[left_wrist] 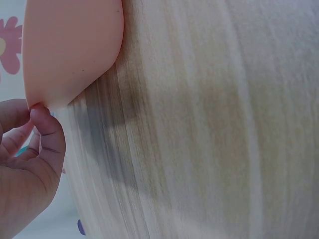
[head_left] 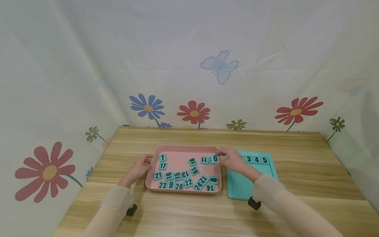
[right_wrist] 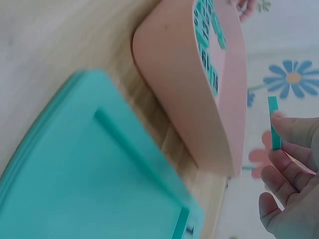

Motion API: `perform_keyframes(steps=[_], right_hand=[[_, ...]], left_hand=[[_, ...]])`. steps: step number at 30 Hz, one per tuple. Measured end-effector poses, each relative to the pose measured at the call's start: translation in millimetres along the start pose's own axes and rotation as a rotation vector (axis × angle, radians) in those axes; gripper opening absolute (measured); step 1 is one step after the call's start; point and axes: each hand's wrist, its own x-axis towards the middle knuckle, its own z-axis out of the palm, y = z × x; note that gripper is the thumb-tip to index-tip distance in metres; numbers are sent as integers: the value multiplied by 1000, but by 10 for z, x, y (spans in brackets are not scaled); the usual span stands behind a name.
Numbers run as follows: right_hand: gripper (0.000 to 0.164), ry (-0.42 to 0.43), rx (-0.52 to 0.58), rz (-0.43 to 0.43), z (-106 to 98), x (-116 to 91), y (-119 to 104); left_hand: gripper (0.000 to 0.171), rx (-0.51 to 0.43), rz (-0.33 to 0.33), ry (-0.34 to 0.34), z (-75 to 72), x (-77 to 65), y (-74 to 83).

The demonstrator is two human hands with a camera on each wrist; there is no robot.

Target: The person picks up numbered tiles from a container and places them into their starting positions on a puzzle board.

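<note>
A pink tray [head_left: 177, 158] lies on the table with several teal number tiles scattered in it, such as 7, 17, 21, 16 and 19. At its left end, my left hand [head_left: 139, 169] pinches the rim between thumb and fingers, as the left wrist view shows up close. My right hand [head_left: 234, 162] holds a square tile marked 6 [head_left: 215, 159] above the tray's right end. In the right wrist view this tile [right_wrist: 274, 129] is seen edge-on between thumb and fingertips. Beneath my right forearm is a teal board [head_left: 240, 184], partly hidden, with tiles 3, 4 and 5 [head_left: 256, 160] along its top row.
The wooden table [head_left: 189, 214] carries the tray on the left and the board close beside it on the right. Behind the table hangs a pale cloth [head_left: 251, 89] printed with flowers and a butterfly. A dark wrist band piece [head_left: 254, 203] shows below my right sleeve.
</note>
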Motion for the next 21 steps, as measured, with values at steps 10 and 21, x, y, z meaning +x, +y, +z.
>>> perform_keyframes(steps=[10, 21], right_hand=[[31, 76, -81, 24, -167, -171, 380], [32, 67, -169, 82, -153, -274, 732]], left_hand=[[45, 9, 5, 7, 3, 2, -2], [46, 11, 8, -1, 1, 18, -19]])
